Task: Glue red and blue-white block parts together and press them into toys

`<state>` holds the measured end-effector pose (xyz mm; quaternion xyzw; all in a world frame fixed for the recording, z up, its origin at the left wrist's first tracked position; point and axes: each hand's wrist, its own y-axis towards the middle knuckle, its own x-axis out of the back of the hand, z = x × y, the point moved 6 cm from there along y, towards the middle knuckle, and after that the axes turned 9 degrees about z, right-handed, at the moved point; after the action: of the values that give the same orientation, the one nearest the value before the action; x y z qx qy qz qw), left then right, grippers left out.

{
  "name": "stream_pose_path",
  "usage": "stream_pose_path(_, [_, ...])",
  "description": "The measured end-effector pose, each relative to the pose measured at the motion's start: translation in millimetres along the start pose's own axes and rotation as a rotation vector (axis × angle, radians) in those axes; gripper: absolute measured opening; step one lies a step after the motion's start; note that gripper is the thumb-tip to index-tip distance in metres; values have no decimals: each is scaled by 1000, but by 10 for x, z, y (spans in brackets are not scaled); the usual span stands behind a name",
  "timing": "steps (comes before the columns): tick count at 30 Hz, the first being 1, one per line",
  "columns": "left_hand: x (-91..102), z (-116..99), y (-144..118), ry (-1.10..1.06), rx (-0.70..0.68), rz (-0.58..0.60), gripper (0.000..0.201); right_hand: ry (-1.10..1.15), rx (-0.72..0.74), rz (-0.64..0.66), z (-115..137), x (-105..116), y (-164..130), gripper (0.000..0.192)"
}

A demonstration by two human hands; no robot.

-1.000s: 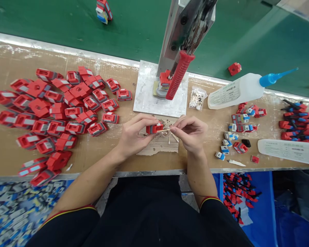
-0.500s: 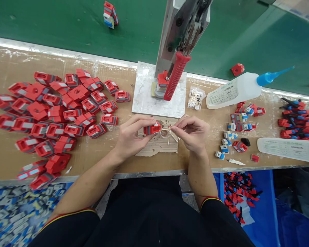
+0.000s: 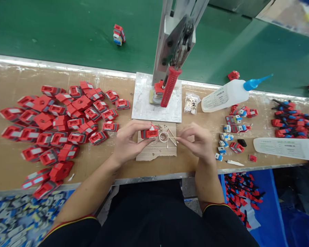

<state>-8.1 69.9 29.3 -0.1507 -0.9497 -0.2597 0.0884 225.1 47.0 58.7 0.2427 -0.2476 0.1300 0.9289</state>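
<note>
Left hand (image 3: 128,142) pinching a small red toy block (image 3: 149,132) above the table (image 3: 10,161). Right hand (image 3: 198,142) closed on a thin stick (image 3: 173,138). Gluing step; careful dab next.

The part (image 3: 149,132) in the left hand (image 3: 128,140) is red with a grey-white patch. The pile (image 3: 59,127) is red, striped grey and white. The lever grip (image 3: 169,86) is ribbed red. The bottle (image 3: 225,97) is white with a blue nozzle. The belt (image 3: 67,31) is green, the table (image 3: 10,79) tan.
</note>
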Motion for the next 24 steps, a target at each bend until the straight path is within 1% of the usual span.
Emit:
stream_pose_path(2, [10, 25, -7, -58, 25, 5, 32, -128, 3, 171, 1, -194, -7, 13])
stream_pose_path(4, [28, 28, -7, -106, 45, 4, 35, -177, 19, 275, -3, -313, -30, 8])
stream_pose_path(5, [43, 26, -3, -124, 58, 0, 36, -171, 20, 291, -11, -298, -61, 11])
stream_pose_path(6, [63, 27, 4, -142, 76, -7, 36, -162, 6, 267, -27, -212, -114, 19])
stream_pose_path(7, [83, 33, 12, -168, 100, -13, 36, -164, -30, 192, -51, -48, -198, 27])
stream_pose_path(8, [101, 45, 20, -207, 129, -17, 36, -195, -85, 63, -76, 187, -321, 30])
stream_pose_path(10, [125, 67, 32, -295, 167, -21, 37, -353, -243, -266, -111, 754, -689, 21])
stream_pose_path(11, [128, 80, 33, -333, 180, -20, 37, -474, -339, -403, -122, 1013, -901, 17])
stream_pose_path(12, [129, 89, 32, -361, 178, -23, 38, -594, -460, -436, -164, 1200, -1080, 16])
stream_pose_path(13, [125, 104, 28, -382, 176, -24, 38, -693, -587, -383, -244, 1320, -1214, 17])
stream_pose_path(14, [117, 126, 22, -401, 175, -25, 39, -773, -701, -290, -345, 1387, -1309, 18])
stream_pose_path(15, [109, 152, 16, -420, 172, -29, 39, -830, -796, -181, -458, 1409, -1370, 20])
stream_pose_path(16, [105, 183, 11, -436, 168, -35, 39, -861, -859, -87, -562, 1403, -1397, 21])
stream_pose_path(17, [107, 212, 9, -449, 164, -47, 39, -875, -892, -28, -644, 1382, -1395, 23])
stream_pose_path(18, [112, 244, 9, -454, 172, -57, 39, -873, -901, -2, -698, 1357, -1369, 24])
stream_pose_path(20, [128, 270, 16, -447, 192, -79, 41, -849, -874, 1, -726, 1296, -1288, 25])
stream_pose_path(21, [126, 261, 21, -440, 213, -81, 42, -825, -840, -18, -699, 1258, -1245, 26])
stream_pose_path(22, [109, 235, 24, -438, 237, -76, 43, -774, -785, -65, -644, 1212, -1205, 28])
stream_pose_path(23, [75, 191, 23, -447, 259, -63, 44, -682, -706, -141, -565, 1153, -1167, 31])
stream_pose_path(24, [22, 133, 16, -473, 281, -45, 46, -541, -605, -236, -471, 1073, -1134, 34])
